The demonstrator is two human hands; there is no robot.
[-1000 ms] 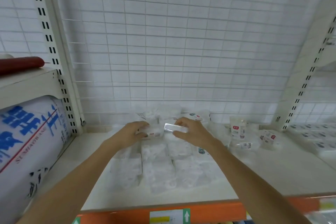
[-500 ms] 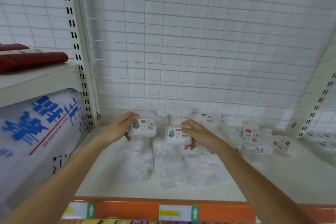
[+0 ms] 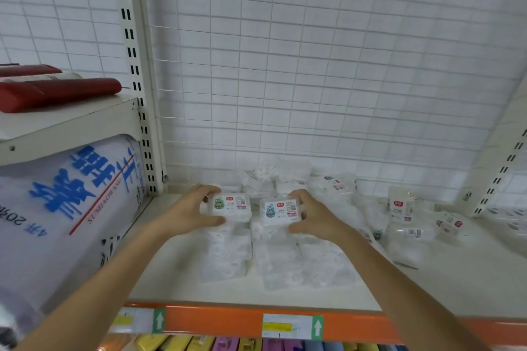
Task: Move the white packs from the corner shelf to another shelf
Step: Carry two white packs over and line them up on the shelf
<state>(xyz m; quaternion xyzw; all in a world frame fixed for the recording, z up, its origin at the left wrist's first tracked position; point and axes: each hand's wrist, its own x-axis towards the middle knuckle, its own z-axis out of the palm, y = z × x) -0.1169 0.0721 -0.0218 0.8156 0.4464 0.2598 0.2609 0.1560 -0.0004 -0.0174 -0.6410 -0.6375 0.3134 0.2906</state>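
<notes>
My left hand [image 3: 190,211] grips a small white pack with a green picture on its label [image 3: 231,207], lifted above the shelf. My right hand [image 3: 313,215] grips a second white pack with a blue picture [image 3: 280,211], right beside the first. Both packs face me with their labels up. Below them, several more white packs [image 3: 278,258] lie flat in rows on the cream shelf [image 3: 176,279]. More packs are piled at the back against the wire grid [image 3: 273,177].
A slotted upright post [image 3: 137,85] bounds the shelf on the left. Beyond it lie a big white roll with blue writing [image 3: 62,208] and red rolls [image 3: 57,91] on a higher shelf. Small clear tubs [image 3: 400,206] stand at the right. An orange rail [image 3: 216,320] edges the front.
Both hands have lifted a pack each off the pile and turned the labels toward me. My view has shifted left, bringing the left post nearer the middle.
</notes>
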